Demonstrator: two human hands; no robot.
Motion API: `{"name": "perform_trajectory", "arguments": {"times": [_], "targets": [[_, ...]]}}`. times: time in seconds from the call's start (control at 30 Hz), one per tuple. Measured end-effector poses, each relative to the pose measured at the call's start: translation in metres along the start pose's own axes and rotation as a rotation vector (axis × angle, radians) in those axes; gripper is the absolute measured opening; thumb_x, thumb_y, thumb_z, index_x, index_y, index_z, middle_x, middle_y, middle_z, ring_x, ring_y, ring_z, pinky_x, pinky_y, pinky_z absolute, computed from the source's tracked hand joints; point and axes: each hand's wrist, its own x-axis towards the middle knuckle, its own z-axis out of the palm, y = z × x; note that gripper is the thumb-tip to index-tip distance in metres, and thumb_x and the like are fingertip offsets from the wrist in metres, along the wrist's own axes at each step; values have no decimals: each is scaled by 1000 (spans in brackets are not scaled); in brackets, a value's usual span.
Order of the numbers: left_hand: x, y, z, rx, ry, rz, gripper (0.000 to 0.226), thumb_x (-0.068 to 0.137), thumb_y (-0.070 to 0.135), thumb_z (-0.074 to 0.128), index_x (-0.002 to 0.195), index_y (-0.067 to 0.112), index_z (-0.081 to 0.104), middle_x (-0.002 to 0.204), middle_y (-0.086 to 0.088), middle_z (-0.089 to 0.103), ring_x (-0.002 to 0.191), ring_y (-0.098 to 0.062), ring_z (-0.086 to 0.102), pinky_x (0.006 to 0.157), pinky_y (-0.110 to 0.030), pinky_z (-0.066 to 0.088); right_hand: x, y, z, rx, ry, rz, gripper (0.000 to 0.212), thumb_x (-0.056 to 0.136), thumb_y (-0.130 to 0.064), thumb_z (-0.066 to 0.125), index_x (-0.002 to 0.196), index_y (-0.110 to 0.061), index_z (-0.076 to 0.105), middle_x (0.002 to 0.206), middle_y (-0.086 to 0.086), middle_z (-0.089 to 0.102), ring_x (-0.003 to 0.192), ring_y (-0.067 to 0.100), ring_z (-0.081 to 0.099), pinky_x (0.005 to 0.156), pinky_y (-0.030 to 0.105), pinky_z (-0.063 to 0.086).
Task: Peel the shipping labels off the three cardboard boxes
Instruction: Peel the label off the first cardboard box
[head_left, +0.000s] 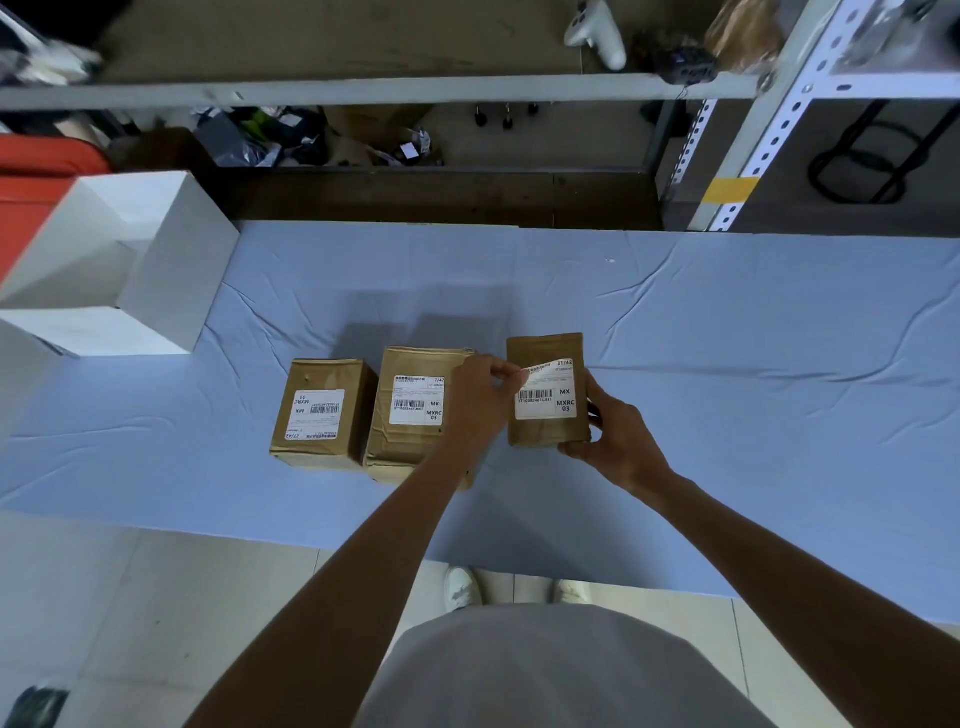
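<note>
- The worktop, covered in a creased light blue cloth, runs across the middle of the frame.
- A grey metal shelf rack spans the top of the frame behind it.
- An open white box sits at the upper left, on the worktop's far left corner.
- The middle cardboard box, the biggest of the three, stands at the centre of the frame, its white label flat on the upper face.
- The left cardboard box stands just beside it, its label stuck flat and turned the other way round.
- The right cardboard box is just right of centre, apart from the middle one.
- The right hand grips this box at its lower right corner, fingers curled round the edge.
- The left hand reaches over the middle box, and its fingers pinch the upper left corner of the right box's label.
- That corner is lifted and curled off the cardboard. The rest of the label is stuck down.
</note>
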Motion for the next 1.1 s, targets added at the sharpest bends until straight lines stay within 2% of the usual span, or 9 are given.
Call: {"name": "perform_trajectory", "arguments": {"times": [0.1,0.27,0.47,0.53,0.63,0.77,0.93,1.1], "targets": [[0,0,0,-5,-1,-2,7,81,23,70,77,17,68,86,-5,72,82,-20,68,78,-36,54,0,0,1,4,2,2,93,69,-5,80,142,-36,31,104,-30,55,90,-16,58,66,0,45],[-1,0,0,-4,-10,9,11,82,23,70,83,12,70,88,-5,71,83,-17,67,74,-30,52,-1,0,1,-4,3,12,91,69,-5,80,142,-32,33,101,-35,54,88,-20,57,63,0,45],[1,-1,2,38,-14,18,13,82,24,69,85,12,71,85,0,69,77,-12,63,62,-16,43,-1,-2,0,-10,4,33,92,67,-6,81,143,-27,35,103,-21,59,83,-11,60,65,-1,45],[0,0,3,35,-11,15,12,81,24,70,85,12,71,87,-2,70,78,-13,64,65,-18,46,-2,-3,-1,-15,5,47,92,66,-6,82,143,-26,36,103,-19,59,83,-9,60,65,-1,44],[0,2,4,33,-18,10,12,82,22,70,85,11,71,90,-6,72,85,-19,67,78,-31,52,-2,-4,-2,-27,10,64,91,65,-7,83,142,-23,38,104,-16,59,87,0,60,64,-2,44],[-1,4,4,29,-39,11,14,83,22,69,86,8,69,92,-9,72,88,-22,68,82,-35,54,-2,-8,-2,-36,-7,79,93,63,-11,85,142,-22,37,106,-13,61,92,7,61,67,3,46],[-3,3,2,33,-46,11,12,84,21,67,86,9,67,95,-9,72,89,-22,68,81,-34,55,-5,-11,-2,-25,-3,73,88,63,-12,85,139,-21,42,110,-7,66,92,10,65,72,8,50],[-6,4,2,35,-44,27,16,85,20,67,92,5,69,98,-10,71,90,-21,67,75,-25,51,-6,-11,1,24,29,134,81,56,-11,88,129,-17,52,102,-10,66,86,7,66,65,7,51]]}}
